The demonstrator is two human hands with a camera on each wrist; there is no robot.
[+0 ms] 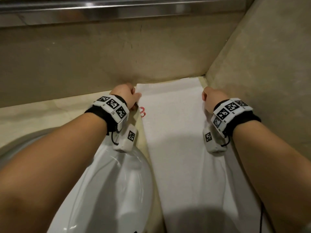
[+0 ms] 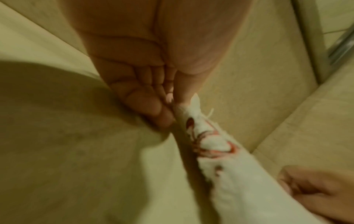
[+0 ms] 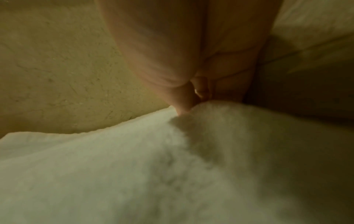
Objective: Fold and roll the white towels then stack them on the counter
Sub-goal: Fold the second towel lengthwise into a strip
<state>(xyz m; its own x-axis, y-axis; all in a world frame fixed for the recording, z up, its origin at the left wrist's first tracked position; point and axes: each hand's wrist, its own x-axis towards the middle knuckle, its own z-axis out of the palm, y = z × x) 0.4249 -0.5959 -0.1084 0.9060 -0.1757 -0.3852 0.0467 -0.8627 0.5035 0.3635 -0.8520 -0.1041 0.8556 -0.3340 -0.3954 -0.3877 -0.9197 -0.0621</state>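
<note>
1. Since it's terry cloth, the towel (image 1: 173,128) should handle soft, limp & light: no stiffness of its own, so it'll sag or bunch wherever it isn't held or lying flat.
2. Best hold, I'd judge: both long edges near the far corners, w/ even tension across, so the fold line stays straight. Pile gives decent friction; slip is unlikely, but a one-sided pull would skew it.
3. Grip now: left hand (image 1: 128,95) pinches the towel's left edge near the far corner, thumb against curled fingers (image 2: 151,106), cloth drawn to a point betw. them. Right hand (image 1: 212,98) is curled on the right edge; its wrist view is blurry, but thumb & fingers prob. pinch a raised ridge of pile there.
4. Where: towel lies as a long strip on the counter (image 1: 55,106), far end up against the back wall (image 1: 117,56), right edge close to the side wall. Near end runs toward the person, past the frame bottom. It sits just right of the basin (image 1: 117,182), not in it.
5. Looks: plain white, fluffy pile, flat & fairly smooth, narrow enough that it may already be folded lengthwise. Red stitched mark (image 1: 142,112) near the left edge, just by the left hand.
6. No rolled towels or stack in view.
</note>
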